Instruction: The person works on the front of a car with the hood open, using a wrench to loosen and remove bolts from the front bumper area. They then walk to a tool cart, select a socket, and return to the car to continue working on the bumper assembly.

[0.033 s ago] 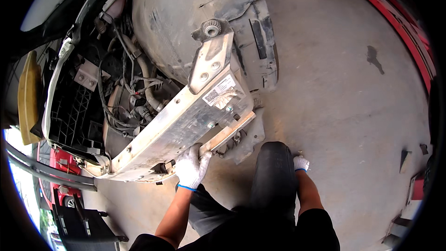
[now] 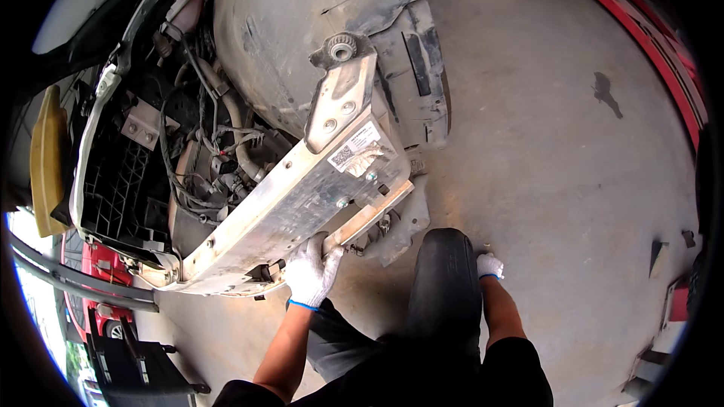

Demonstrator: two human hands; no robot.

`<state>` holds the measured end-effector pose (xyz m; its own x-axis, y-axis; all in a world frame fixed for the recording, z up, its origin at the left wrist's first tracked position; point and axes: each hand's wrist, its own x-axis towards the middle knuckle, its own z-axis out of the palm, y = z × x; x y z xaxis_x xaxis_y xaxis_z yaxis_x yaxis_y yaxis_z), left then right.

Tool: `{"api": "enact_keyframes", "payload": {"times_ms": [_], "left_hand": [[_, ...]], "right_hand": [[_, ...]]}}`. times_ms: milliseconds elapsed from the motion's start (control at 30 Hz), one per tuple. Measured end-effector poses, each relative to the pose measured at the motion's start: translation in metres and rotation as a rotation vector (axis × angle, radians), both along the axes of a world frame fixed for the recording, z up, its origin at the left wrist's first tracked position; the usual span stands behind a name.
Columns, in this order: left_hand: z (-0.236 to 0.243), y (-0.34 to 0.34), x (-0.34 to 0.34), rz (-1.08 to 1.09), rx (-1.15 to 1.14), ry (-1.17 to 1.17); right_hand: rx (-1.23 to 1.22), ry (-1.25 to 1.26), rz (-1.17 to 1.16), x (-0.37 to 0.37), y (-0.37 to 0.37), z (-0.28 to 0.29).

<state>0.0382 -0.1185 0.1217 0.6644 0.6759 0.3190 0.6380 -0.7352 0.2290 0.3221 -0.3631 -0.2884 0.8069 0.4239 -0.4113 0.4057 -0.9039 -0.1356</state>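
My left hand (image 2: 309,275), in a white knit glove with a blue cuff, wraps its fingers round the lower rail (image 2: 369,215) of a car's bare front bumper beam (image 2: 279,196). The beam is silvery metal, scuffed, with bolts and a white label (image 2: 354,147) near its right end. My right hand (image 2: 489,266), gloved the same way, is low beside my bent knee (image 2: 446,279), apart from the car. It looks curled closed; whether anything is in it is hidden.
Behind the beam lie exposed hoses and wiring (image 2: 204,128). A grey wheel-arch liner (image 2: 279,38) curves above it. A yellow panel (image 2: 47,162) stands at the far left, over a black wheeled cart (image 2: 139,365). Red lift parts (image 2: 648,38) edge the concrete floor on the right.
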Motion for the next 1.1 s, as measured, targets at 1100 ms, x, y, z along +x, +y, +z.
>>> {"api": "enact_keyframes", "payload": {"times_ms": [1100], "left_hand": [[-0.068, -0.105, -0.095, 0.038, -1.201, -0.614]], "right_hand": [[1.325, 0.553, 0.384, -0.141, 0.134, 0.415]]}}
